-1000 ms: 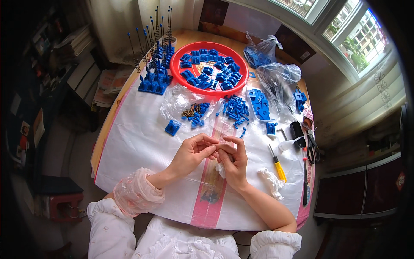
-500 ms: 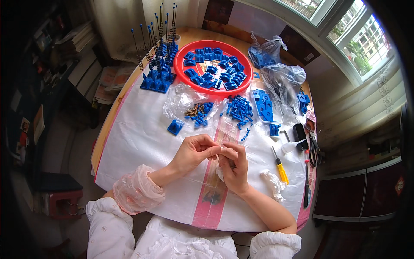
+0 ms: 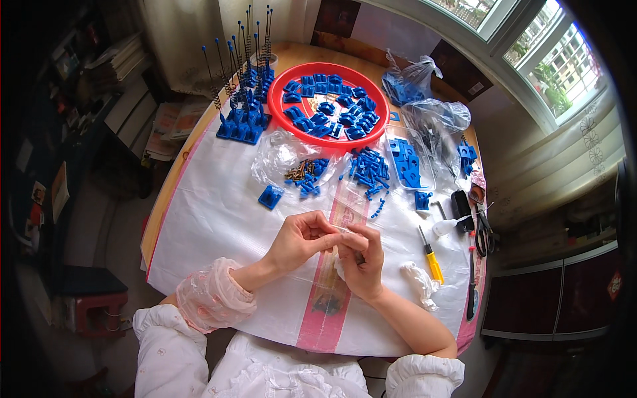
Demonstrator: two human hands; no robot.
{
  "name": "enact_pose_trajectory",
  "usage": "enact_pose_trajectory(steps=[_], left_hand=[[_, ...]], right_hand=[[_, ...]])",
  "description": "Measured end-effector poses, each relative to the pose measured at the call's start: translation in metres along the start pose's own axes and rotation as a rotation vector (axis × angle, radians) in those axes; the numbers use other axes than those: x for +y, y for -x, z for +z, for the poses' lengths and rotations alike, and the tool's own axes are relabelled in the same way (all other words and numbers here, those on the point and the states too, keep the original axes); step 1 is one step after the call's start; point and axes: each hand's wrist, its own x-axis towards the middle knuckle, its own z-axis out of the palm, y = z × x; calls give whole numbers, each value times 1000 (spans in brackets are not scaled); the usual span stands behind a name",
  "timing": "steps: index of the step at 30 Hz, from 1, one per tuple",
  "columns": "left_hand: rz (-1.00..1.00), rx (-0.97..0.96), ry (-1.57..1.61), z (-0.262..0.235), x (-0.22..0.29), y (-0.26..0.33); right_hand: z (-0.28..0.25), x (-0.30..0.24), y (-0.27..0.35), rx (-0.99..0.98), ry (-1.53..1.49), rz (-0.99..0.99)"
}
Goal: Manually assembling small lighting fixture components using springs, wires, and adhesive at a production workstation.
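Note:
My left hand (image 3: pixel 302 240) and my right hand (image 3: pixel 361 262) meet over the middle of the covered table. Thumb and fingers of the left are pinched together against the right index finger. A small whitish strip (image 3: pixel 343 229) shows there, too small to name. The right hand's fingers are curled in, and whatever they hold is mostly hidden. Beyond the hands lie a heap of small blue plastic pins (image 3: pixel 369 169), a pile of brass-coloured screws (image 3: pixel 303 172) and a single blue plastic block (image 3: pixel 270 197).
A red round tray (image 3: pixel 279 118) carries many blue parts. Springs with blue tips (image 3: pixel 229 73) stand in blue bases at the back left. On the right are a yellow-handled screwdriver (image 3: pixel 433 264), crumpled tissue (image 3: pixel 421 285), a small white bottle (image 3: pixel 443 227) and scissors (image 3: pixel 486 235).
My left hand has shifted slightly, its fingers still pinched at the right index finger. The right hand stays almost in place, and the things on the table have not moved.

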Motion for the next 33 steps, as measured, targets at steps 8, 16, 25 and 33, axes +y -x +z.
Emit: enact_pose_trajectory(steps=[8, 16, 25, 33], left_hand=[[-36, 21, 34, 1, -3, -3], [-71, 23, 85, 2, -2, -7], [-147, 65, -389, 9, 19, 5], [306, 9, -447, 30, 11, 7]], right_hand=[[4, -4, -4, 45, -24, -17], [-3, -3, -7, 83, -350, 258], [-14, -17, -19, 229, -476, 293], [-27, -54, -33, 340, -163, 120]])
